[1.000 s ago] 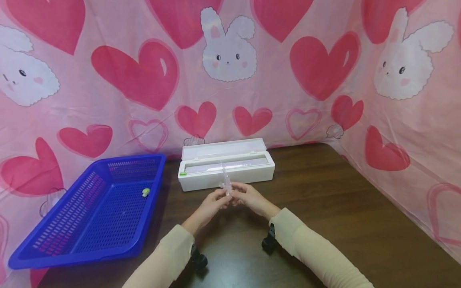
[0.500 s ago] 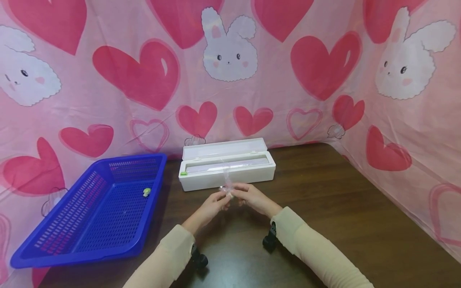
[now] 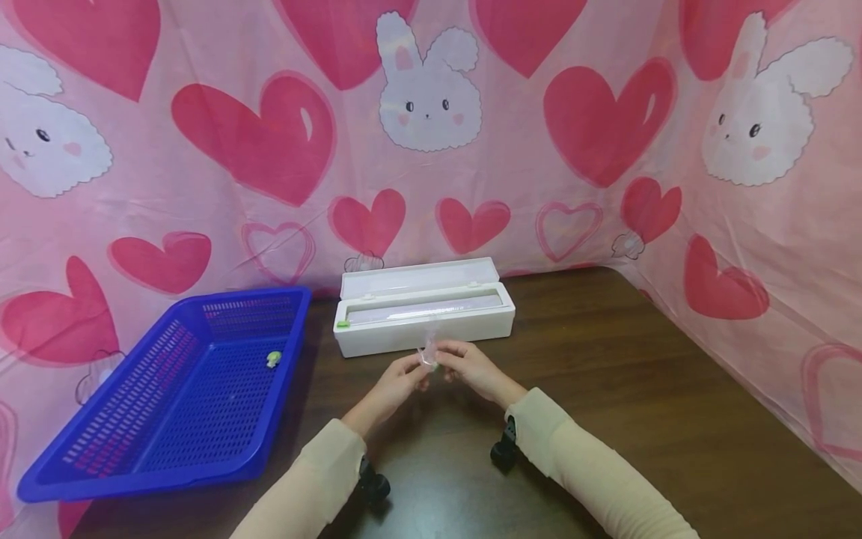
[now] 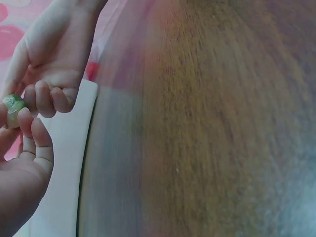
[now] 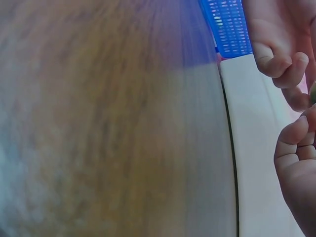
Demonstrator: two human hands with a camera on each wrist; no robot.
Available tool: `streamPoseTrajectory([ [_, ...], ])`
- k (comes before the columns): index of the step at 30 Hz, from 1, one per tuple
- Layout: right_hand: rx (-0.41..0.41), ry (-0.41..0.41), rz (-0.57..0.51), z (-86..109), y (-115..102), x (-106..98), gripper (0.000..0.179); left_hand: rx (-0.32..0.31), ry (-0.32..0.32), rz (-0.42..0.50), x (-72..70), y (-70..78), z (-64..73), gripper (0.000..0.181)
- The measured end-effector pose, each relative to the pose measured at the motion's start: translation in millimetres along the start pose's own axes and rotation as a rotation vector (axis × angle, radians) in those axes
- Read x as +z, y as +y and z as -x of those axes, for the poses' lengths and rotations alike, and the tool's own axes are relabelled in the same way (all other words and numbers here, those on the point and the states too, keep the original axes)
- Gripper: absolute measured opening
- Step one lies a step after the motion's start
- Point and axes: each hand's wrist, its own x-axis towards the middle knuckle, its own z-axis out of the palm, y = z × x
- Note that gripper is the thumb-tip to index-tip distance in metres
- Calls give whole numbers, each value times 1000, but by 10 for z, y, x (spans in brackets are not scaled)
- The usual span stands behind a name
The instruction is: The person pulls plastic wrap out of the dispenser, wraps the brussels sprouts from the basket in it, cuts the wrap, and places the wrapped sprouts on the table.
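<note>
Just in front of a white cling film dispenser (image 3: 424,331), both hands meet at a small green-and-pale piece (image 4: 14,109) with clear cling film (image 3: 428,353) around it. My left hand (image 3: 396,380) pinches it from the left, thumb and fingertips together. From the right, my right hand (image 3: 469,368) pinches the same small bundle. A thin, faint tail of film rises from the fingers across the front of the dispenser. In the right wrist view only a sliver of the green piece shows between the hands; its exact kind cannot be made out.
The dispenser's lid (image 3: 419,277) stands raised at the back, and a green slider (image 3: 343,324) sits at its left end. A blue plastic basket (image 3: 279,419) on the left holds a small green-and-white figure (image 3: 273,359). A pink patterned cloth hangs behind the brown table (image 3: 606,389).
The twisted film tail that stood up in front of the dispenser now looks shorter and fainter, drawn down toward the fingers. The fingers have shifted slightly around the bundle; basket and dispenser stay put.
</note>
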Motion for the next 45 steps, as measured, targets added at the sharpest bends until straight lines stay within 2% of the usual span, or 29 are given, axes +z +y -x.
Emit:
streamPoseTrajectory([
  [5, -53, 6, 44, 13, -3, 15, 35, 42, 27, -46, 14, -8, -6, 24],
  [9, -95, -9, 77, 9, 6, 16, 33, 38, 53, -55, 30, 13, 18, 24],
  [16, -78, -26, 37, 42, -70, 30, 30, 0, 61, -50, 19, 31, 22, 39],
  [23, -89, -30, 44, 55, -56, 23, 30, 2, 74, -13, 20, 10, 23, 38],
  [27, -88, -40, 42, 47, -20, 6, 32, -23, 117, 2, 42, 16, 17, 40],
  [30, -71, -52, 47, 47, -21, 6, 36, -41, 159, 19, 81, 132, 66, 40],
  [34, -57, -64, 34, 42, -23, 26, 36, -38, 224, 26, 95, 131, 52, 36],
  [36, -60, -70, 9, 37, -14, 36, 32, -24, 265, 31, 81, 59, 7, 34],
  [39, -72, -89, -40, 29, 6, 49, 26, -9, 296, 47, 72, 37, -22, 39],
  [41, -78, -100, -66, 25, 16, 56, 22, -14, 278, 74, 66, 43, -25, 40],
  [45, -90, -108, -108, 25, 19, 66, 16, -18, 173, 110, 46, 45, -11, 43],
])
